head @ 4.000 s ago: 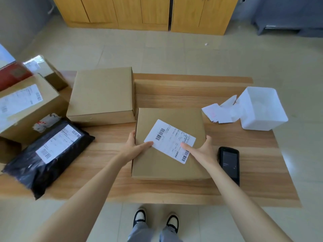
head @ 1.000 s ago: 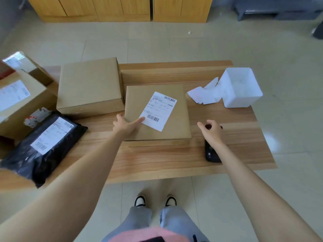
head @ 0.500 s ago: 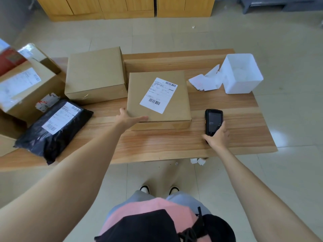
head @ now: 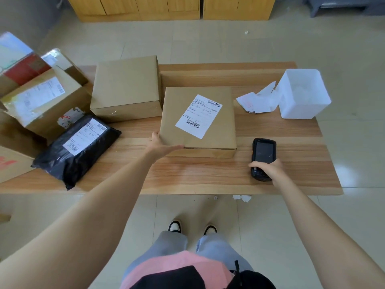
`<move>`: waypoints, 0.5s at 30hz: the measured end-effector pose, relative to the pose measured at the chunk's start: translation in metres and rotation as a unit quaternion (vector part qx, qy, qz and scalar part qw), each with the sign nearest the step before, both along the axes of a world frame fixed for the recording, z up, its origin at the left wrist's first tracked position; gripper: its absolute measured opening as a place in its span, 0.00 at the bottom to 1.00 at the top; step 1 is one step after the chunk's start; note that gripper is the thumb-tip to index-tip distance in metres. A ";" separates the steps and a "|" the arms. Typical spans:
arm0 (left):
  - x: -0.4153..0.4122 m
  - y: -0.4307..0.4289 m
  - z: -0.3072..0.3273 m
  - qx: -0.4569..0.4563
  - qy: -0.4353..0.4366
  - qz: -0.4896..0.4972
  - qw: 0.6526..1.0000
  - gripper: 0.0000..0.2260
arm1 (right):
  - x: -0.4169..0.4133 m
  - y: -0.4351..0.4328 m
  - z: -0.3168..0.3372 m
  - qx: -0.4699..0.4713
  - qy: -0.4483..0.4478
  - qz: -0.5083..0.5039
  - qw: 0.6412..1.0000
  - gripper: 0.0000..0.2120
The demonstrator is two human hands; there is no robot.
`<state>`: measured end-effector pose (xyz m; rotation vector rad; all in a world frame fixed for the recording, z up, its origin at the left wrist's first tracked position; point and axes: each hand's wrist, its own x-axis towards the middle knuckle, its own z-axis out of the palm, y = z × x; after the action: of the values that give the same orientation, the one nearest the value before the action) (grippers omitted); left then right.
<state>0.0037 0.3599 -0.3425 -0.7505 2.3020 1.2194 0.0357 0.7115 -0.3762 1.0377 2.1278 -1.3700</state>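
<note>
Four seconds earlier both hands pressed the label (head: 199,116) flat. The right hand (head: 268,168) has since left it and now curls round the near end of the scanner (head: 263,152), which lies on the tabletop (head: 208,174) just right of the box (head: 218,130). The left hand (head: 164,146) lies open at the box's near left corner, with its fingers straight along the front edge and its thumb against the left side.

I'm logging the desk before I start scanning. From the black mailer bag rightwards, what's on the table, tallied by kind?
black mailer bag: 1
cardboard boxes: 2 (plain box, labelled box)
handheld scanner: 1
pile of paper slips: 1
white plastic bin: 1
Total: 6
</note>
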 end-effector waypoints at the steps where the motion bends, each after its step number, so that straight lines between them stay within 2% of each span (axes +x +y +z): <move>1: 0.001 -0.001 0.000 -0.004 -0.004 -0.001 1.000 0.51 | 0.000 0.000 0.005 -0.031 0.002 -0.011 0.999 0.32; 4: 0.002 -0.003 0.001 -0.013 -0.013 -0.008 1.000 0.51 | 0.002 -0.002 0.018 -0.111 0.014 -0.042 0.993 0.32; 7: 0.000 -0.002 0.006 -0.012 -0.018 -0.022 1.000 0.49 | 0.000 -0.010 0.038 -0.185 0.045 -0.069 0.979 0.27; 10: -0.001 0.000 0.010 -0.031 -0.024 -0.042 0.998 0.47 | -0.002 -0.027 0.064 -0.269 0.068 -0.088 0.957 0.24; 13: -0.001 0.000 0.011 -0.061 -0.033 -0.061 0.996 0.46 | -0.003 -0.051 0.085 -0.350 0.087 -0.099 0.927 0.26; 15: -0.002 -0.001 0.010 -0.078 -0.046 -0.071 0.993 0.47 | -0.002 -0.070 0.095 -0.399 0.096 -0.092 0.907 0.21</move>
<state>0.0022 0.3593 -0.3323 -0.6676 2.3505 0.9319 0.0333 0.6417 -0.2811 0.7754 1.3340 -2.2302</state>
